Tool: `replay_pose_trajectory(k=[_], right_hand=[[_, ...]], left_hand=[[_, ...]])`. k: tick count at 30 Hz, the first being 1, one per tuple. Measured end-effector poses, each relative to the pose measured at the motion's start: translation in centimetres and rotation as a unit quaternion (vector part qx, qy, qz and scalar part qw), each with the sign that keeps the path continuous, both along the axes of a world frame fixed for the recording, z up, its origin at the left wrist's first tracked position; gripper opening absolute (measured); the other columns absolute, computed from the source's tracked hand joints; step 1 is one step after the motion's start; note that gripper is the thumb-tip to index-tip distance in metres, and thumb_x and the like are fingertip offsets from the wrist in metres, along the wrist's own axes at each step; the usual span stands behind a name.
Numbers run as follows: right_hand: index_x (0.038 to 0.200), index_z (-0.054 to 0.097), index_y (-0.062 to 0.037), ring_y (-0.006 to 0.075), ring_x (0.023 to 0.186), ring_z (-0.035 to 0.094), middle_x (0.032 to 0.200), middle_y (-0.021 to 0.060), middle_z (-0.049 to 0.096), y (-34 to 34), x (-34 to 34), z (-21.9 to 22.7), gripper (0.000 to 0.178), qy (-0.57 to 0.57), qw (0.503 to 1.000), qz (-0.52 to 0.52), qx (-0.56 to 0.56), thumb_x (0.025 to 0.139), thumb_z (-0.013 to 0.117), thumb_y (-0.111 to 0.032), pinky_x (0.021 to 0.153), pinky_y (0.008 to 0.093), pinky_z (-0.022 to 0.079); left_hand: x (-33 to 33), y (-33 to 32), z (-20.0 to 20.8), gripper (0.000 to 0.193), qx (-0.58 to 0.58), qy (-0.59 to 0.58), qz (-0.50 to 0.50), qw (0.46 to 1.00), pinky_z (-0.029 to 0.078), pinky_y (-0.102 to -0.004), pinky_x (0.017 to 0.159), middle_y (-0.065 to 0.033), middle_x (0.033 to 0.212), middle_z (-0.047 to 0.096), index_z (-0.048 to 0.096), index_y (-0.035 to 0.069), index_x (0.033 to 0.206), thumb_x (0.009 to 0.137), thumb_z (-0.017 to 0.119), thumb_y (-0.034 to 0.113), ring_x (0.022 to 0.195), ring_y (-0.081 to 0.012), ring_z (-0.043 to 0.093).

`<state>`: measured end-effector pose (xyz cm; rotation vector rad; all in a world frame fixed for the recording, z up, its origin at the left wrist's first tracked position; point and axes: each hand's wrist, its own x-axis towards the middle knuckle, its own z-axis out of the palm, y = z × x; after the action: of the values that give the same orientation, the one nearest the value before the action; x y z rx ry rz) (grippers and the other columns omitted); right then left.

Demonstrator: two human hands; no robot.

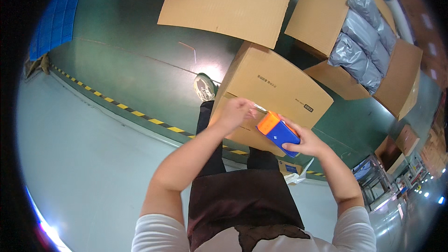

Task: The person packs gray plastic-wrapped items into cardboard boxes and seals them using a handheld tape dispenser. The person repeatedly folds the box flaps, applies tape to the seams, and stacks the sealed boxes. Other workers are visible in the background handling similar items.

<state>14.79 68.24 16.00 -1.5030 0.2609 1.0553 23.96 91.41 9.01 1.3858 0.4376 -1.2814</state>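
Observation:
My right hand (304, 141) is wrapped round a blue-and-orange tape dispenser (281, 136), thumb on its blue side. From its orange end a short clear strip of tape (260, 108) reaches across to my left hand (238, 112), whose fingers are pinched on it. Beneath both hands stands a closed brown cardboard box (275, 81) with dark print on its top. The hands hide part of the box's near side.
An open carton (317, 14) of grey plastic packages (357, 46) stands at the far right. Another open carton (224, 7) is at the top. My shoe (204, 87) rests left of the closed box. Yellow-black floor tape (144, 115) crosses the floor; a blue panel (55, 24) stands far left.

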Motion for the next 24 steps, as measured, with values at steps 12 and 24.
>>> replay_pose_trajectory(k=[12, 24], right_hand=[[0.131, 0.034, -0.0132, 0.0339, 0.095, 0.057, 0.101, 0.0218, 0.058, 4.8, 4.8, -0.6, 0.076, 0.088, 0.966, 0.106, -0.221, 0.065, 0.062, -0.037, 0.083, 0.0369, 0.045], [0.129, 0.038, -0.01, 0.0335, 0.096, 0.056, 0.105, 0.021, 0.057, 5.4, 4.8, -2.0, 0.073, 0.081, 0.96, 0.1, -0.247, 0.065, 0.061, -0.036, 0.085, 0.036, 0.043]], left_hand=[[7.3, 9.2, -7.9, 0.021, 0.109, -0.014, -0.075, 0.991, 0.048, -0.0247, 0.072, -0.0071, 0.081, 0.059, 0.053, 0.0, 0.094, 0.078, 0.061, 0.009, 0.075, -0.0127, 0.058], [-0.2, 3.6, -5.1, 0.063, 0.203, -0.312, -0.183, 0.91, 0.026, -0.0322, 0.099, -0.0206, 0.13, 0.038, 0.038, -0.003, 0.124, 0.089, 0.032, 0.048, 0.124, -0.0261, 0.033]])
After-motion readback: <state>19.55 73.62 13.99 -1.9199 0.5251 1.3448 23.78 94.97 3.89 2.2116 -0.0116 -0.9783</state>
